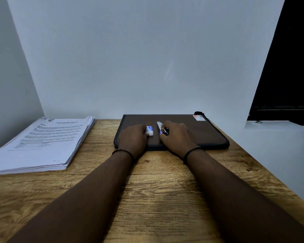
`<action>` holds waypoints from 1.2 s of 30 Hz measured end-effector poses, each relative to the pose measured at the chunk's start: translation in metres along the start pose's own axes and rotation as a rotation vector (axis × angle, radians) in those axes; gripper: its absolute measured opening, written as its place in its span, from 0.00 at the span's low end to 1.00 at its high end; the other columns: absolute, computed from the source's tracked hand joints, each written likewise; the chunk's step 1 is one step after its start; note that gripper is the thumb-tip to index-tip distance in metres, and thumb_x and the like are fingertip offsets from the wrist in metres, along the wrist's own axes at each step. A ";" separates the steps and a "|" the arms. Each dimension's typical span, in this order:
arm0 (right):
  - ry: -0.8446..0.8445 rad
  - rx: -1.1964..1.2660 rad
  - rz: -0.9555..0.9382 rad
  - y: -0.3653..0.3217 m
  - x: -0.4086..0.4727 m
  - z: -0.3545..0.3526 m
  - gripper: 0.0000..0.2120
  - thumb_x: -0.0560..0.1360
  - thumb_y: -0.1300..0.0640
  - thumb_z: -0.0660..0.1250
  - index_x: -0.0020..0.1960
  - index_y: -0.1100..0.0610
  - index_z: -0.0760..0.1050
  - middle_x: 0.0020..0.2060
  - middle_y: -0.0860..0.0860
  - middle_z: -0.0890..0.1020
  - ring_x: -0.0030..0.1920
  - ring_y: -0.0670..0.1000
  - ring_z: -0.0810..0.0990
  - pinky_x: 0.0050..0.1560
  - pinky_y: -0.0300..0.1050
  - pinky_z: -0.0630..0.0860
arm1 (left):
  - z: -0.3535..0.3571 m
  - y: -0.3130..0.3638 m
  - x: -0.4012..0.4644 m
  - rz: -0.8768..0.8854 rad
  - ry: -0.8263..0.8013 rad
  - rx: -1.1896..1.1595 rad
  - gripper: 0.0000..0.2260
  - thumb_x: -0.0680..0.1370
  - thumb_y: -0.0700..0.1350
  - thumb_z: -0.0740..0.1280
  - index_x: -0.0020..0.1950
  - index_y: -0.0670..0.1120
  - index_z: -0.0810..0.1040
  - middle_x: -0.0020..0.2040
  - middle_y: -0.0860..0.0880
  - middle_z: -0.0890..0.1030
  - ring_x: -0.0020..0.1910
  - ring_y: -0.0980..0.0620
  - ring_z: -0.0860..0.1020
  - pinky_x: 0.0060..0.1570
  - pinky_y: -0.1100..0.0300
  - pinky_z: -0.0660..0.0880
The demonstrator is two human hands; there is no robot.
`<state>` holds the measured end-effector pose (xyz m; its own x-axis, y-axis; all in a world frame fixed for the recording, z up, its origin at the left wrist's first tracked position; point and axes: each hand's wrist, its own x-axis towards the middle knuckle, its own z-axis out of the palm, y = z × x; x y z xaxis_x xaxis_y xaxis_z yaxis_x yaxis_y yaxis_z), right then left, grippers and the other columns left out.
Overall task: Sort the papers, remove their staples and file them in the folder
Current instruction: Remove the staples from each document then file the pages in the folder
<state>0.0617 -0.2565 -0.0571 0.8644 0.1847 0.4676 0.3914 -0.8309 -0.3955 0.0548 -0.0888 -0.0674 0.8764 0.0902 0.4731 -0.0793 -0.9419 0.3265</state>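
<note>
A thick stack of printed papers (42, 142) lies at the left of the wooden table. A dark brown zipped folder (191, 134) lies flat at the back middle. On the folder, my left hand (133, 137) grips a small white and blue staple box (149, 131). My right hand (177, 135) pinches a slim metal staple remover (160, 128), whose silver tip points away from me. Both wrists wear thin dark bands.
The wooden table (147, 190) ends at a white wall (147, 58) just behind the folder. A white surface (279, 155) borders the table's right edge, with a dark object (288, 85) beyond it at the upper right.
</note>
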 end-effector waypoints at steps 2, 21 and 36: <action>0.005 0.002 0.004 -0.001 0.000 0.000 0.08 0.74 0.50 0.66 0.51 0.50 0.78 0.46 0.52 0.83 0.52 0.57 0.77 0.49 0.48 0.76 | -0.001 -0.001 0.000 0.000 0.000 0.004 0.09 0.81 0.48 0.63 0.55 0.48 0.82 0.50 0.47 0.84 0.50 0.45 0.80 0.48 0.53 0.77; 0.159 0.184 -0.197 -0.105 -0.048 0.017 0.08 0.78 0.56 0.65 0.41 0.56 0.77 0.39 0.51 0.79 0.41 0.51 0.75 0.40 0.45 0.68 | -0.080 -0.061 -0.035 -0.100 0.350 0.084 0.10 0.78 0.45 0.64 0.56 0.44 0.80 0.48 0.41 0.82 0.49 0.38 0.79 0.45 0.50 0.72; -0.317 0.473 0.374 -0.255 0.018 0.120 0.16 0.68 0.44 0.63 0.45 0.55 0.81 0.43 0.52 0.86 0.44 0.58 0.85 0.49 0.53 0.83 | -0.169 -0.283 -0.050 -0.711 -0.076 0.173 0.17 0.79 0.53 0.62 0.61 0.44 0.79 0.61 0.42 0.80 0.59 0.41 0.78 0.55 0.55 0.72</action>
<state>0.0158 0.0216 -0.0428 0.9909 0.1345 0.0061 0.0815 -0.5631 -0.8224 -0.0471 0.2284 -0.0452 0.7189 0.6819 0.1349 0.5915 -0.7021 0.3964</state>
